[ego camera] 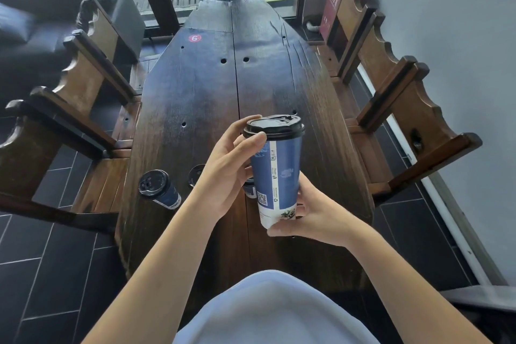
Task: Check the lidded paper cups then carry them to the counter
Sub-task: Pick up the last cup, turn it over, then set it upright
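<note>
- right hand [312,213] grips the base of the raised cup [276,173], fingers [303,208] curled round the bottom; cup upright with a slight tilt, held clear above the tabletop [195,98].
- left hand [226,173] sits at the cup's top; thumb and fingertips pinch the rim of the black lid [275,127]. reads as a lid-seating check.
- progress, my read: check step under way on this one cup, carry not started. no counter in view.
- left of the raised cup: second cup [159,188] stands right at the tabletop's near-left edge, easiest one to knock off.
- between that one and the raised cup: a third lid [196,176] shows behind the left wrist; a sliver of blue cup [250,190] under the left hand, cannot tell if it's the same cup or another.
- these look untouched, so probably still to check.
- beyond the raised cup: tabletop runs bare to the window end, only a red "6" sticker [194,38]. plenty of set-down room.
- both sides of the raised cup: wooden chairs [92,64] tight against the long edges; clear way out looks to be backwards.
</note>
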`<state>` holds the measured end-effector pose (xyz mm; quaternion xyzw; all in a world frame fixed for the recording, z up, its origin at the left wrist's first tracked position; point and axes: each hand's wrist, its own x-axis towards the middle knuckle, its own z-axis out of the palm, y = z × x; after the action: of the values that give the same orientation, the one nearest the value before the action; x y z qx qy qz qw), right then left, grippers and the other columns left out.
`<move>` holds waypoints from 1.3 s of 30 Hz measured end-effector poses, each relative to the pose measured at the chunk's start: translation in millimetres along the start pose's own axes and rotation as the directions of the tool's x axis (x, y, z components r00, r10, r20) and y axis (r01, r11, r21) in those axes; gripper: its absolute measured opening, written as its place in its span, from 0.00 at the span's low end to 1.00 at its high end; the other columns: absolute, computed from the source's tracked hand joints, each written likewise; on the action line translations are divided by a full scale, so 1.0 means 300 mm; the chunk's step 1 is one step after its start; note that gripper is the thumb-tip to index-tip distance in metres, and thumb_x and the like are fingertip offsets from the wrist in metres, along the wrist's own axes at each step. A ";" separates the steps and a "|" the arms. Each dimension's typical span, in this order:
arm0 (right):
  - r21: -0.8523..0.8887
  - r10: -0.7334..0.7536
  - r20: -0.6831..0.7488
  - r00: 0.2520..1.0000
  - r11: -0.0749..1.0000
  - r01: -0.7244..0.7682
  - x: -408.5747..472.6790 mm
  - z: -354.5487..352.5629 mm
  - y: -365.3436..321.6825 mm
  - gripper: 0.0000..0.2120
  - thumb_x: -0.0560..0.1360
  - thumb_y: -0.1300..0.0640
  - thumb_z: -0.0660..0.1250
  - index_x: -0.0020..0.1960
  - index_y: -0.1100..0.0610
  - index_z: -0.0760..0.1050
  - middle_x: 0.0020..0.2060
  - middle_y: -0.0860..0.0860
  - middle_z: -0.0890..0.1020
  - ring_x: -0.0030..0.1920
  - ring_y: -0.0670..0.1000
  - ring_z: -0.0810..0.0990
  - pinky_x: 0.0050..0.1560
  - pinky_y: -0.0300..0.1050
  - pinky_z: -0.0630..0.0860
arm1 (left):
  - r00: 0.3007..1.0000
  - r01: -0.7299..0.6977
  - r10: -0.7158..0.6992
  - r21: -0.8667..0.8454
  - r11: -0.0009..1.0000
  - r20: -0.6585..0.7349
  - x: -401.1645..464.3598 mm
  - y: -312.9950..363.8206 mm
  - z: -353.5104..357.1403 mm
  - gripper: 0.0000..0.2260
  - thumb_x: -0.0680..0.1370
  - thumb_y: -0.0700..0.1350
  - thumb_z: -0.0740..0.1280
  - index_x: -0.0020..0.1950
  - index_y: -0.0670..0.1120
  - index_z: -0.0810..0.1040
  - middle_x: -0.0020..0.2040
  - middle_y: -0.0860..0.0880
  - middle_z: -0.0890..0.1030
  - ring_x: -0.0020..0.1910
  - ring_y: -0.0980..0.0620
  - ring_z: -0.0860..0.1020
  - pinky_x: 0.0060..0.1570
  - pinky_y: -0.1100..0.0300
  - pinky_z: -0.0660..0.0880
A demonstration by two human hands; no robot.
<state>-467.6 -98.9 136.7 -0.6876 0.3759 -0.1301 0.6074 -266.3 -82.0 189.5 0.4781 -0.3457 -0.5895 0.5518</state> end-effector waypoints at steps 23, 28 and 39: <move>-0.022 -0.059 -0.281 0.958 0.998 0.055 0.072 -0.345 -0.010 0.25 0.75 0.35 0.65 0.70 0.38 0.69 0.65 0.38 0.79 0.63 0.42 0.80 0.62 0.47 0.81 | 0.997 0.080 -0.083 0.210 0.974 0.006 0.161 -0.155 0.109 0.36 0.69 0.55 0.78 0.75 0.51 0.74 0.70 0.44 0.81 0.67 0.43 0.81 0.70 0.37 0.75; -0.038 -0.031 -0.282 0.959 0.999 0.021 0.115 -0.411 0.040 0.28 0.73 0.37 0.69 0.71 0.42 0.69 0.63 0.34 0.78 0.61 0.32 0.77 0.54 0.28 0.76 | 0.990 0.126 -0.139 0.297 0.947 0.025 0.236 -0.195 0.133 0.38 0.69 0.56 0.78 0.78 0.52 0.71 0.72 0.46 0.80 0.69 0.43 0.80 0.72 0.35 0.73; -0.126 0.090 -0.168 0.982 0.986 -0.112 0.318 -0.502 0.301 0.33 0.76 0.50 0.76 0.77 0.48 0.68 0.68 0.46 0.77 0.63 0.42 0.76 0.58 0.34 0.78 | 0.966 0.258 -0.225 0.545 0.798 -0.127 0.442 -0.425 0.096 0.32 0.75 0.50 0.80 0.76 0.58 0.71 0.70 0.60 0.77 0.69 0.53 0.77 0.66 0.55 0.79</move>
<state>-530.5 -272.5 60.3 -0.6942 0.4662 -0.1288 0.5330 -325.4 -196.2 54.9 0.6743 -0.4229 -0.5149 0.3183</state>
